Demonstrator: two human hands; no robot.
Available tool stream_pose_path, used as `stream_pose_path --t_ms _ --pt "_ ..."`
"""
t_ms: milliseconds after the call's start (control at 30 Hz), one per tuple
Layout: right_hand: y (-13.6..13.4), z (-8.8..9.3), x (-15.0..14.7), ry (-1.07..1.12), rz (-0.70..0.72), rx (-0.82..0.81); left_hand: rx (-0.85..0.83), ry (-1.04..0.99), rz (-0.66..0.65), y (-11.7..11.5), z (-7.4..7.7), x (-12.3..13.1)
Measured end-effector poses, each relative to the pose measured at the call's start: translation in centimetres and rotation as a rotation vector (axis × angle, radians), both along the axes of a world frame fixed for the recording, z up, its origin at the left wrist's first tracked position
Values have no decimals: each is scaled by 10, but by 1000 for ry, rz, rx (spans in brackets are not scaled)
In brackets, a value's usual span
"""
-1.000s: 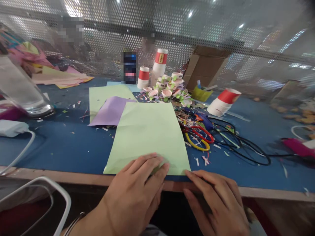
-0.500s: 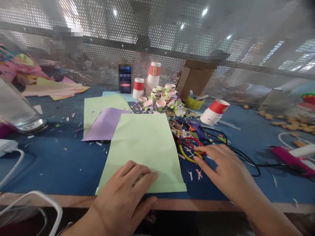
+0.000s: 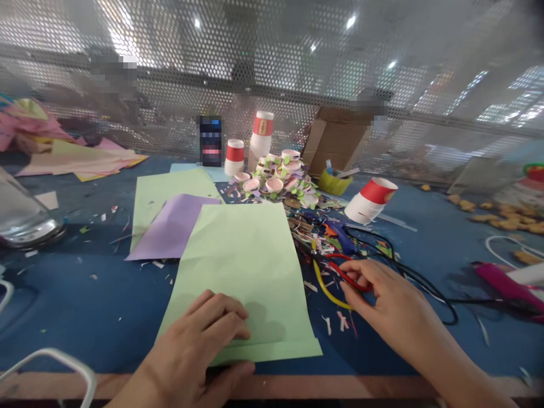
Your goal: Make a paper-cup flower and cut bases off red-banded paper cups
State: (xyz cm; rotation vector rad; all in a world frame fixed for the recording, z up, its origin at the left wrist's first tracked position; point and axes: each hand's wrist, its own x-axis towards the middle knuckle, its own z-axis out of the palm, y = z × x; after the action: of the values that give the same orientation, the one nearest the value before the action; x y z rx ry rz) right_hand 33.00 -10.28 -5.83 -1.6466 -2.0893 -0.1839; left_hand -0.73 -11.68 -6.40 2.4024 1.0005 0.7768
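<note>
My left hand rests on the near left part of a light green paper sheet, its fingers bent and its thumb apart from them by the near edge. A narrow folded strip runs along that edge. To the right of the sheet, my right hand has its thumb and fingers closed around the red handle of a pair of scissors. The other handle loop is yellow, and the blades are hard to make out among scraps. A purple paper piece and another green sheet lie partly under the front sheet.
A pile of small decorated paper cup pieces stands behind the scraps. Beside it are stacked paper cups, a tilted cup and a blue glue gun with black cable. A glass stands left, a phone at the back.
My right hand has closed on the scissors' red handle, and the scissors have shifted slightly toward me. The left hand stays on the green sheet; the view has tilted slightly.
</note>
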Motion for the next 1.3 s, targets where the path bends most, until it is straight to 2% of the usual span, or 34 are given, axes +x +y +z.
stream_pose_path --t_ms 200,333,433,567,667,767,933,1033,1133,1233,1300 --pt "-11 -6 7 3 -66 24 68 29 -4 3 7 -1" --pt "-13 -9 11 -5 -85 -5 77 -73 47 0 5 -1" --pt "-10 -3 8 -84 -56 21 81 -146 105 -2 3 -1" --pt "4 14 -12 -139 40 131 65 -96 64 -3 3 1" --pt "25 24 -34 -155 100 52 72 -37 23 -4 4 1" --pt "45 26 -52 -210 89 -109 92 -7 4 -4 6 0" --pt "58 25 -62 -185 59 -151 93 -17 -22 -4 8 1" --pt "53 27 -55 -138 23 -147 87 -37 -15 -5 7 2" --pt "37 32 -40 -65 -35 -124 59 -65 -7 -6 5 3" --pt "8 33 -19 73 -99 -76 59 -62 -27 -6 3 3" --pt "-16 30 -6 125 -209 -17 86 -47 -48 -7 2 4"
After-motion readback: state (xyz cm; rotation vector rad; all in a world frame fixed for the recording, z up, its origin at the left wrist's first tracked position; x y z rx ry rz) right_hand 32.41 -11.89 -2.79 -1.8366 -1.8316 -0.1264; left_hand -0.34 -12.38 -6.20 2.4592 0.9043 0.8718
